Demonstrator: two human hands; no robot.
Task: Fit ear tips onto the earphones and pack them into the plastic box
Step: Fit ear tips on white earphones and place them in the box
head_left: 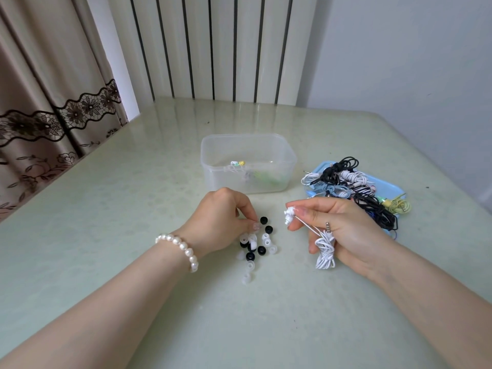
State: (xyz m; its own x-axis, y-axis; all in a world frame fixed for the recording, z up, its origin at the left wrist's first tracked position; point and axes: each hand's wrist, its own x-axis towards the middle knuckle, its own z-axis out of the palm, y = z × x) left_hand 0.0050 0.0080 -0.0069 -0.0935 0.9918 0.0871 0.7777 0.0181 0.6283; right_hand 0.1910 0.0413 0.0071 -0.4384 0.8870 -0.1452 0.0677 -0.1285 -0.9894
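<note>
My right hand (338, 230) grips a coiled white earphone (325, 251), with its two white earbuds (289, 214) pinched between thumb and forefinger and the metal plug sticking up by the palm. My left hand (221, 219), wearing a pearl bracelet, reaches with curled fingers into a small heap of black and white ear tips (259, 242) on the table; its fingertips touch the heap, and whether they pinch one tip is hidden. Behind the hands stands a clear plastic box (287, 166) holding a few earphones with yellow and green parts.
A light blue tray (388, 186) at the right carries a tangle of black, white, blue and yellow earphones (354, 187). The pale green table (133, 209) ends at a curtain on the left and a ribbed radiator at the back.
</note>
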